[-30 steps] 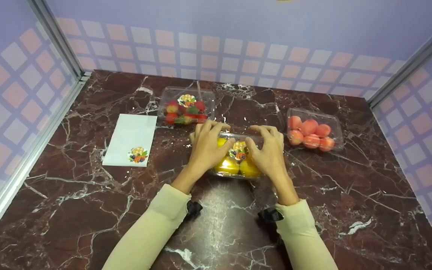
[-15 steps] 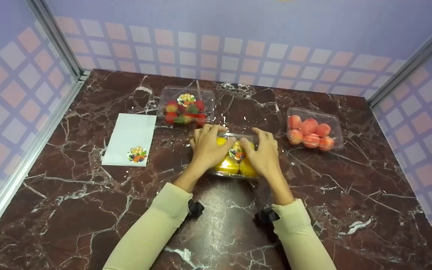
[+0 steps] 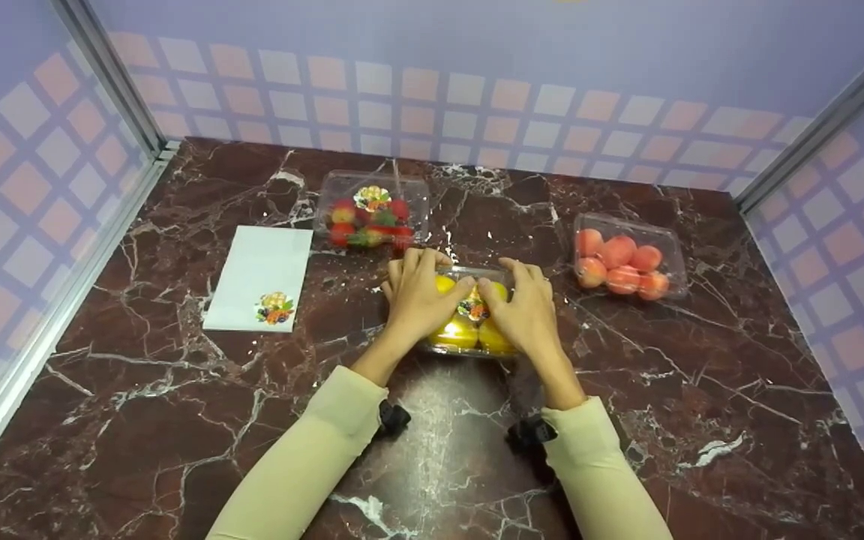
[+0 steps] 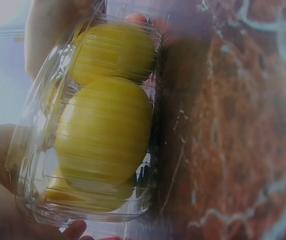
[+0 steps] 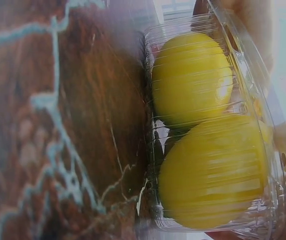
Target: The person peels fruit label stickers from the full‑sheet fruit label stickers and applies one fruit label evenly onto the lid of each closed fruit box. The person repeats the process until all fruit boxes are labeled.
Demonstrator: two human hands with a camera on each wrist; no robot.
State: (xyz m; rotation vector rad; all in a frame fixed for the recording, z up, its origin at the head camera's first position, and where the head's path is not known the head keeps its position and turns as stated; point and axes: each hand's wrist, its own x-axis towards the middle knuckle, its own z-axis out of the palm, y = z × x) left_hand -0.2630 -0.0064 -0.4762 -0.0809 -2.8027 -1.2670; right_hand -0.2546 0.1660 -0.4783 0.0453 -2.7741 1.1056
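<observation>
On the dark red marbled tabletop [image 3: 702,390], directly before me: one clear plastic clamshell box [image 3: 469,351], packed with large yellow fruits [image 3: 454,332], their kind hard to settle through the ridged, glaring walls. Lid bears one round fruit-print sticker [image 3: 472,307]. Left hand [image 3: 418,296]: gripping the box at its left end, thumb laid over the lid beside the sticker, fingers bent over the far and outer edges. Right hand [image 3: 526,311]: gripping the right end in mirror fashion, thumb tip near the left one, the sticker lying between and just below them. Worn at each of my wrists, one black camera mount [image 3: 393,418]; on each arm, one pale cream sleeve [image 3: 293,465]. Beyond my left hand: one clear box [image 3: 334,184] of strawberries [image 3: 368,225], likewise stickered on top. Farther left, lying flat: one white sheet [image 3: 259,262], a single matching sticker [image 3: 275,308] at its near right corner. To the right, well apart from my right hand: one clear box [image 3: 676,262] holding six pinkish-orange fruits [image 3: 622,280]. Around the table: lilac panels [image 3: 432,37] printed with pink and white squares, joined by grey metal rails [image 3: 121,82].
</observation>
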